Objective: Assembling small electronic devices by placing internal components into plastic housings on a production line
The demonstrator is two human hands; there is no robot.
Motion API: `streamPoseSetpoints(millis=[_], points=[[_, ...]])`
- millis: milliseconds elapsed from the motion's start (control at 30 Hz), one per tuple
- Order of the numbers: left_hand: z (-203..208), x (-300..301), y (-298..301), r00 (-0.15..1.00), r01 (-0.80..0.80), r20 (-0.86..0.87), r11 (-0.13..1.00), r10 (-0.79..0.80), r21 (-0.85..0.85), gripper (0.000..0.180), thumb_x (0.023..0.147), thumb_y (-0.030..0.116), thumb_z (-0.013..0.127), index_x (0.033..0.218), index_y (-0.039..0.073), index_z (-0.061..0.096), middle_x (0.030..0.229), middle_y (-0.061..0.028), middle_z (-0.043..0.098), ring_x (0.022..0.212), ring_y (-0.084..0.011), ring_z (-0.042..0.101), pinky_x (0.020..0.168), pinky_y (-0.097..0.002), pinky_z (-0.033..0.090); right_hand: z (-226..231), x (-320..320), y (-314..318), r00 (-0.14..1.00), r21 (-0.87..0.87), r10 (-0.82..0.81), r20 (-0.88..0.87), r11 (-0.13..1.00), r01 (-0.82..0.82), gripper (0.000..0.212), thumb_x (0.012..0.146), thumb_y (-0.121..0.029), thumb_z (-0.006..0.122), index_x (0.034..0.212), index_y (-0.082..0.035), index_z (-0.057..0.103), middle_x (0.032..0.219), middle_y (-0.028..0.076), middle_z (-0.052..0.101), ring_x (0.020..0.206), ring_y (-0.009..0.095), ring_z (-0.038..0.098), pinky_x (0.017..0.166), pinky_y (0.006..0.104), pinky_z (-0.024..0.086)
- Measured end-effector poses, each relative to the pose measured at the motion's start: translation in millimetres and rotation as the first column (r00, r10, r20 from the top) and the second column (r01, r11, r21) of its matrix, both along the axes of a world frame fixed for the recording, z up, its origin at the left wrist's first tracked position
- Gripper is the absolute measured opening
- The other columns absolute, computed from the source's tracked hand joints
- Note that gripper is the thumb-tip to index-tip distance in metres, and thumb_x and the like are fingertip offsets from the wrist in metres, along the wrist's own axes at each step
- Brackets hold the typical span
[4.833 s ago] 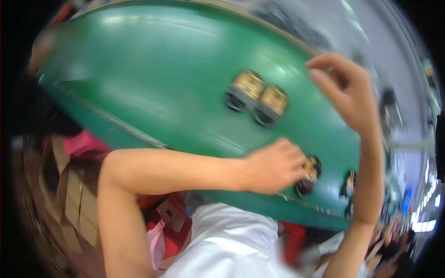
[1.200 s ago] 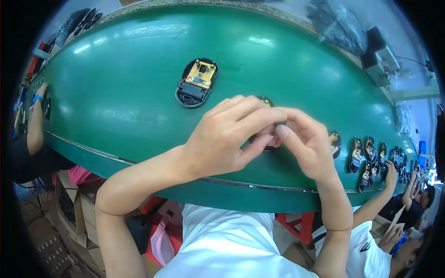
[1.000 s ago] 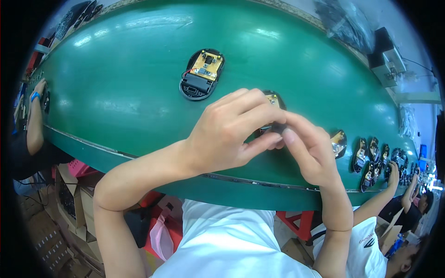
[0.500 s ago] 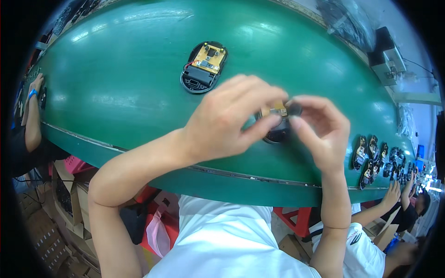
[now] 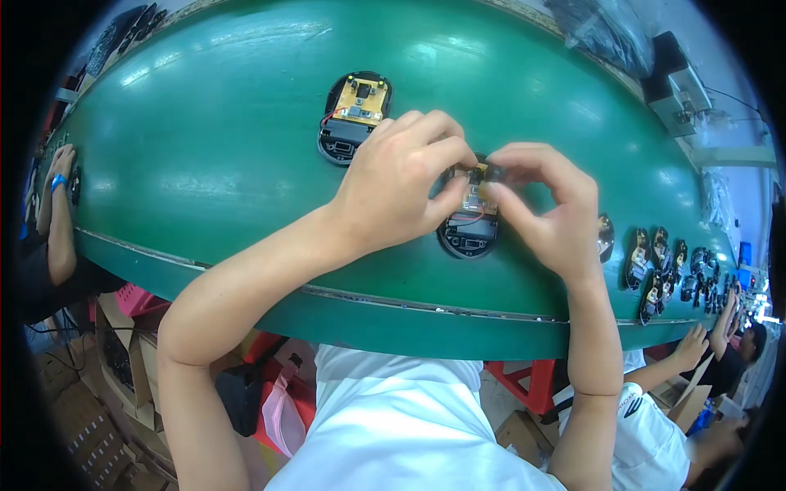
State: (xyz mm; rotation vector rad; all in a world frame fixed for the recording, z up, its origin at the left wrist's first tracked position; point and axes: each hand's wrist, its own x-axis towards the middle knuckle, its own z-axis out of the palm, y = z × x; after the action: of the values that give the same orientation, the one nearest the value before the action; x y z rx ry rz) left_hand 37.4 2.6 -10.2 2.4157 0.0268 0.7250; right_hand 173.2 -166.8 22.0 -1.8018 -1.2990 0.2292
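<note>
- Over a green worktable [image 5: 205, 172], a person in a white shirt bends both bare hands to an open, oval, dark-cased unit [image 5: 468, 242], which lies on the tabletop between them.
- The right hand [image 5: 544, 200] pinches a small dark piece [image 5: 494, 173] between thumb and forefinger, at the unit's far end; blur hides whether the piece is seated.
- The left hand [image 5: 409, 176] curls over the unit's left side, thumb and forefinger beside the board; whether it grips anything or merely steadies the casing cannot be told.
- Done, by the look of it: a yellowish circuit board [image 5: 476, 199] sits in the casing, with a red wire [image 5: 468, 219] running close by it.
- Left, in all likelihood: the dark piece has not yet been let go, and the casing lies open with no cover over its board.
- Just beyond the left hand rests a second open unit [image 5: 357, 102], its board and wiring also in place and its top uncovered; the hand partly hides its near end.
- At right, more open units [image 5: 638, 259] crowd the table near a co-worker's hand [image 5: 692, 347].
</note>
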Motion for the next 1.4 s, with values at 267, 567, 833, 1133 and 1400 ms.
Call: streamPoseSetpoints(millis=[267, 567, 833, 1133, 1400], points=[[1, 1, -4, 1.0, -0.018, 0.007, 1.0, 0.018, -0.016, 0.014, 0.077, 0.008, 0.077, 0.089, 0.004, 0.071, 0.098, -0.0069, 0.066, 0.089, -0.0271, 0.064, 0.078, -0.0385, 0.051, -9, 0, 1, 0.981, 0.055, 0.052, 0.189, 0.996, -0.063, 0.024, 0.076, -0.001, 0.081, 0.099, -0.001, 0.073, 0.1, 0.011, 0.075, 0.087, 0.026, 0.072, 0.079, 0.0352, 0.058], [0, 3, -2, 1.0, 0.012, 0.008, 1.0, -0.012, 0.002, 0.014, 0.076, 0.007, 0.078, 0.086, 0.002, 0.07, 0.098, -0.0068, 0.066, 0.089, -0.0265, 0.065, 0.078, -0.0374, 0.052, 0, -1, 5, 0.945, -0.017, 0.078, 0.317, 0.997, -0.076, 0.015, 0.081, -0.005, 0.077, 0.094, -0.002, 0.07, 0.1, 0.01, 0.069, 0.09, 0.031, 0.067, 0.078, 0.0406, 0.055], [5, 7, 1, 0.997, 0.061, -0.053, 0.998, -0.06, 0.021, 0.018, 0.075, 0.005, 0.08, 0.088, 0.001, 0.069, 0.101, -0.0079, 0.066, 0.091, -0.0268, 0.066, 0.079, -0.0361, 0.053, -2, -10, -2, 0.925, -0.035, 0.024, 0.378, 0.999, -0.011, 0.012, 0.084, -0.008, 0.075, 0.094, -0.004, 0.07, 0.097, 0.009, 0.065, 0.087, 0.03, 0.064, 0.075, 0.0422, 0.054], [0, 3, -8, 0.998, 0.031, -0.044, 0.998, -0.033, -0.047, 0.018, 0.079, 0.004, 0.08, 0.095, 0.001, 0.073, 0.104, -0.0103, 0.07, 0.093, -0.0259, 0.068, 0.082, -0.0351, 0.054, -17, -3, -7, 0.997, -0.006, -0.023, 0.075, 1.0, 0.023, 0.017, 0.081, -0.009, 0.08, 0.096, -0.005, 0.073, 0.095, 0.01, 0.069, 0.086, 0.029, 0.068, 0.073, 0.0394, 0.055], [-1, 4, -11, 1.0, 0.018, 0.019, 1.0, -0.018, -0.001, 0.015, 0.079, 0.001, 0.079, 0.093, 0.002, 0.073, 0.101, -0.0102, 0.07, 0.091, -0.0266, 0.068, 0.078, -0.0355, 0.055, -14, -1, -9, 0.956, 0.085, -0.038, 0.292, 0.996, 0.013, 0.014, 0.08, -0.007, 0.081, 0.092, -0.004, 0.077, 0.096, 0.01, 0.072, 0.086, 0.029, 0.069, 0.074, 0.0381, 0.055]])
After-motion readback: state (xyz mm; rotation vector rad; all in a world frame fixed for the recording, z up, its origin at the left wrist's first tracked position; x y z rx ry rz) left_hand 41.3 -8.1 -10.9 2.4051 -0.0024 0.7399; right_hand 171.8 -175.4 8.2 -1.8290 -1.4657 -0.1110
